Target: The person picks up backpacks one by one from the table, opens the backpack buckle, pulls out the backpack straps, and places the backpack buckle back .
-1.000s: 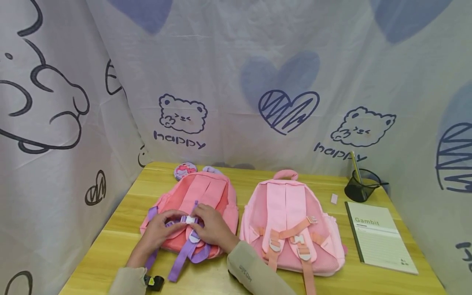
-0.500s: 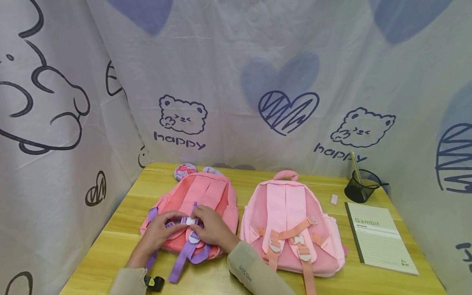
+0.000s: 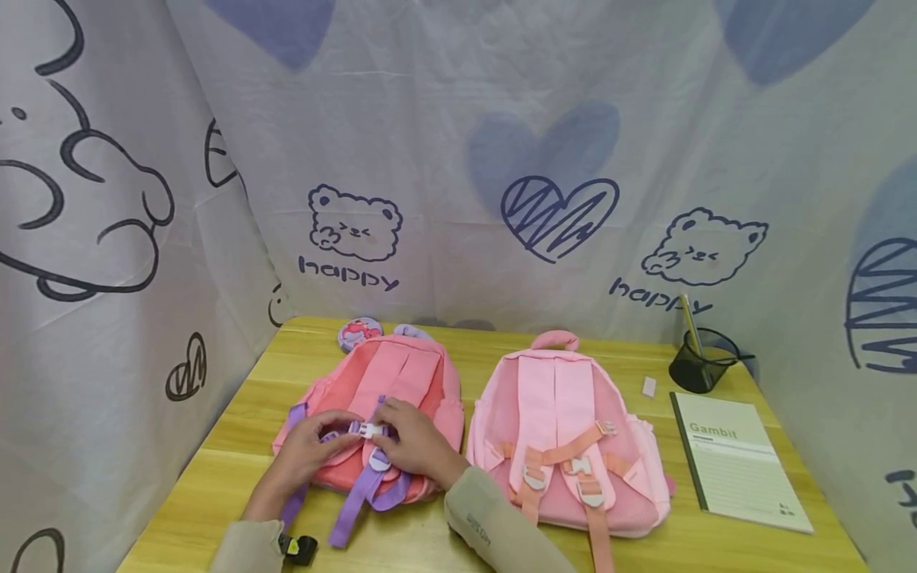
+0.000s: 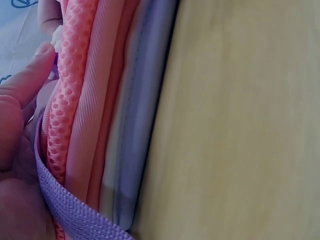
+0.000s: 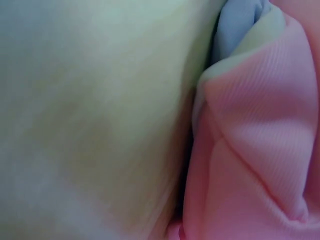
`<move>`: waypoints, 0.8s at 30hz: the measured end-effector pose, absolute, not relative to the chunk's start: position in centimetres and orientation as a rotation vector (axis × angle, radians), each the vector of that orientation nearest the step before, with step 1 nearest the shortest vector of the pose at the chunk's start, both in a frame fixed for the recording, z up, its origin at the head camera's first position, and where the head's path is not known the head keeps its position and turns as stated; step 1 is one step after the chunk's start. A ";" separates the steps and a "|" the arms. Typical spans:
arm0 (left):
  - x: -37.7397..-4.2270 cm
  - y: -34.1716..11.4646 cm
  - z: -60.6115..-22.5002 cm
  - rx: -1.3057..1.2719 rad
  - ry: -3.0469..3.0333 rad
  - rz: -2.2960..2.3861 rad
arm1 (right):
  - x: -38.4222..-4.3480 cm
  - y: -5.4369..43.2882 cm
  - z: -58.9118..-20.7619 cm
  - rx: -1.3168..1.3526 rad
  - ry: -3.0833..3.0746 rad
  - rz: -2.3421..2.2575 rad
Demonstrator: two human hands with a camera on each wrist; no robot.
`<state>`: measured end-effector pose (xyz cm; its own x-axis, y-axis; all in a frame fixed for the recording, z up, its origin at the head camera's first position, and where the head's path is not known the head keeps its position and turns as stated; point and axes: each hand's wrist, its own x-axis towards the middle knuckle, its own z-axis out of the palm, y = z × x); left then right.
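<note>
A coral-pink backpack (image 3: 411, 362) lies back side up on the table, its purple straps (image 3: 351, 505) trailing off the lower edge. Over its middle, a white side-release buckle (image 3: 369, 430) on purple webbing sits between both hands. My left hand (image 3: 308, 447) pinches the buckle's left end between thumb and fingers. From the other side, my right hand (image 3: 411, 438) pinches its right end, fingers bent over the webbing. Gaps show at the prongs in the buckle's middle. In the left wrist view, the thumb (image 4: 35, 72) lies by the backpack's mesh edge, and a purple strap (image 4: 75, 212) crosses below.
A light-pink backpack (image 3: 555, 398) with orange straps lies close on the right. Beyond it are a notebook (image 3: 745, 461), a small pale eraser-like block (image 3: 649, 387) and a black mesh pen cup (image 3: 702, 366). A printed curtain (image 3: 458, 270) rises behind the table.
The buckle's white part looked compact before; now it looks longer, with gaps at its prongs. Both hands stay almost in place.
</note>
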<state>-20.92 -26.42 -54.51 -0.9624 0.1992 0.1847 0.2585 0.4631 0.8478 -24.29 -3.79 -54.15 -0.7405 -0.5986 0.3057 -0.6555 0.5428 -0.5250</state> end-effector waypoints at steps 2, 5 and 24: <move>-21.0 -26.4 -54.5 -0.414 -2.641 -1.544 | -24.2 -3.7 -54.1 1.078 -2.692 0.998; -21.0 -26.5 -54.5 -0.385 -2.634 -1.597 | -24.1 -3.6 -53.9 1.042 -2.709 1.047; -20.8 -26.9 -54.2 -0.119 -2.531 -1.784 | -23.7 -2.8 -53.9 1.014 -2.692 1.169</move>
<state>-20.83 -26.85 -54.25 -0.9961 0.0382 0.0789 0.0872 0.3345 0.9384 -23.71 -2.84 -53.91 -0.7859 -0.5524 0.2777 -0.5801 0.5032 -0.6406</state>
